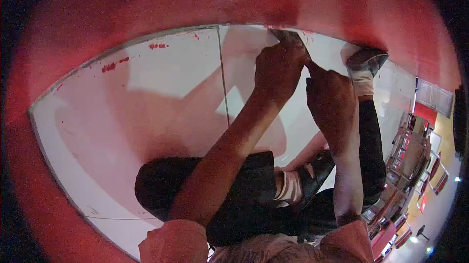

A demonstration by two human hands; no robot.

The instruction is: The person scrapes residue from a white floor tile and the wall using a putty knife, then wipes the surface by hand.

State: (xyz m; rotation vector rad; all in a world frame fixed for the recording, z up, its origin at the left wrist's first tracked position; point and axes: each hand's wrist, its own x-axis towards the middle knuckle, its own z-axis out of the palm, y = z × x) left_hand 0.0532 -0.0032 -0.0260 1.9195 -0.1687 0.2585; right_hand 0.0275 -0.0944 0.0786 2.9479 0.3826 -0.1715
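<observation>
Close to the foot of the red wall (185, 4), my left hand (278, 70) is closed, with a dark flat piece (286, 34) showing beyond its fingers at the floor's edge. My right hand (332, 97) is curled beside it, lower and to the right. Its index finger reaches toward the left fingertips, and I cannot tell what its grip holds. Under both hands lies the white tiled floor (176, 72). Red paint smears (115, 64) mark the tiles left of my hands, along the wall's base.
My bent legs in dark trousers (239, 180) frame the work spot, one shoe (366, 60) near the wall at right. A dark joint line (223, 77) runs between tiles. Chairs and tables (410, 150) stand far right. Shadows of my arms fall on the floor.
</observation>
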